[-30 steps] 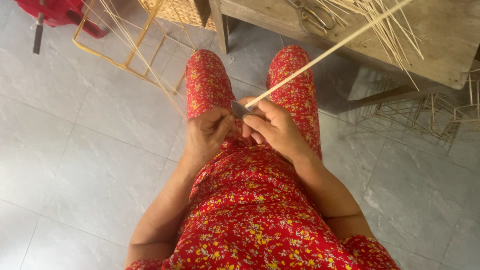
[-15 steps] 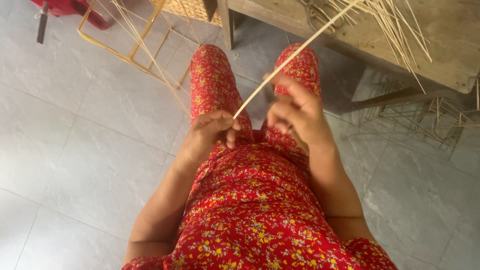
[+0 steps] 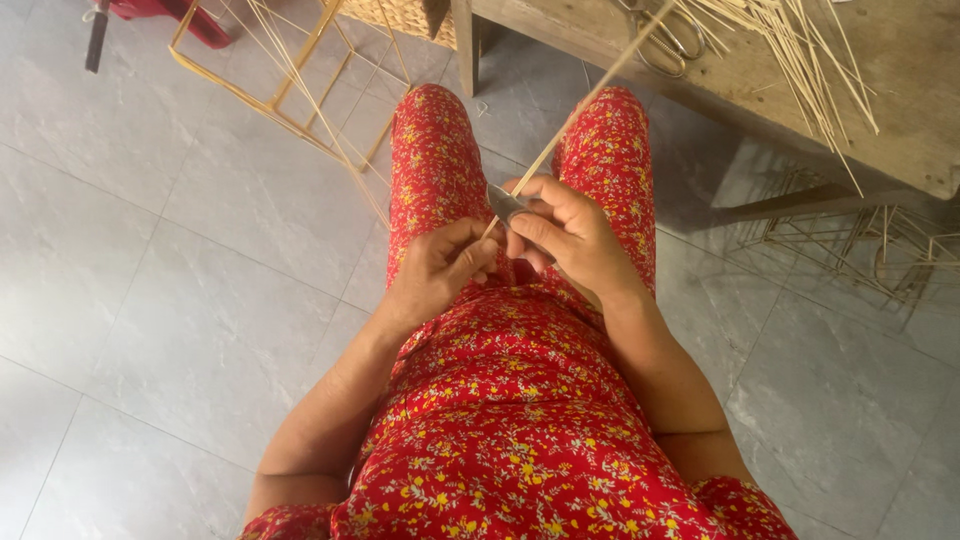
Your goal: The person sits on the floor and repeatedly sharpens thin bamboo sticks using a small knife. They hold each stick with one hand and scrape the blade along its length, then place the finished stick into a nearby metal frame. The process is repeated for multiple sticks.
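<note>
The left hand pinches the near end of a thin bamboo strip; the right hand presses a small blade against it just beyond that grip. Light, springy, splintery; best held low.
</note>
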